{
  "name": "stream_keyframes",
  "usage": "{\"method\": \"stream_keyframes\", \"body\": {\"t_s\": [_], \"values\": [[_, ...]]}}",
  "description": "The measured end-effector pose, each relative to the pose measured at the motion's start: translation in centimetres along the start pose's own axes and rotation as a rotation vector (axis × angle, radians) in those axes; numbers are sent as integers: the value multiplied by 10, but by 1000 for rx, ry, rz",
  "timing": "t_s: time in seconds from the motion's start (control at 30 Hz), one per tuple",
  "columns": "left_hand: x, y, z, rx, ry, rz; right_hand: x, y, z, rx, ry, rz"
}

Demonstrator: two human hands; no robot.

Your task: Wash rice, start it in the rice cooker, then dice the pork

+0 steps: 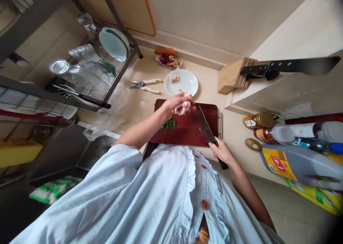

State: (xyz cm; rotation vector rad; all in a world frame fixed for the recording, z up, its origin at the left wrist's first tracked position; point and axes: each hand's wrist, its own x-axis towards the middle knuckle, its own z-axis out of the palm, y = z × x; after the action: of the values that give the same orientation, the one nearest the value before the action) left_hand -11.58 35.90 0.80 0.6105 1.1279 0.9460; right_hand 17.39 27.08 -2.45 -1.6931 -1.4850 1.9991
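Observation:
My left hand (178,101) is closed on a pale pink piece of raw meat (183,108), held above the dark red cutting board (184,135). My right hand (221,151) grips the black handle of a kitchen knife (205,126), whose blade slants over the board's right part. Chopped green pieces (169,124) lie in a small heap on the left of the board. Just beyond it stands a white plate (189,83) with a small pink piece of meat (174,78) on it.
Kitchen shears (144,85) lie left of the plate. Behind are a carrot (165,51) and a tray of vegetables (169,61). A knife block (233,76) and several bottles, including a large jug (297,163), stand right. On the left are a dish rack (118,76) and a sink (88,158).

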Motion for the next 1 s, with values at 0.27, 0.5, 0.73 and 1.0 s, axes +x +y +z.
{"method": "stream_keyframes", "body": {"t_s": [0.27, 0.5, 0.73, 1.0], "values": [[-55, -79, 47, 1162, 215, 212, 9, -2, -2, -88, 63, -116], [-84, -127, 44, 1390, 445, 454, 3, 13, -5, -171, 45, -181], [-82, -153, 51, 1247, 551, 480, 9, 16, -22, -292, 72, -282], [-88, -161, 58, 1169, 697, 566, -9, 8, -13, -500, 98, -470]]}}
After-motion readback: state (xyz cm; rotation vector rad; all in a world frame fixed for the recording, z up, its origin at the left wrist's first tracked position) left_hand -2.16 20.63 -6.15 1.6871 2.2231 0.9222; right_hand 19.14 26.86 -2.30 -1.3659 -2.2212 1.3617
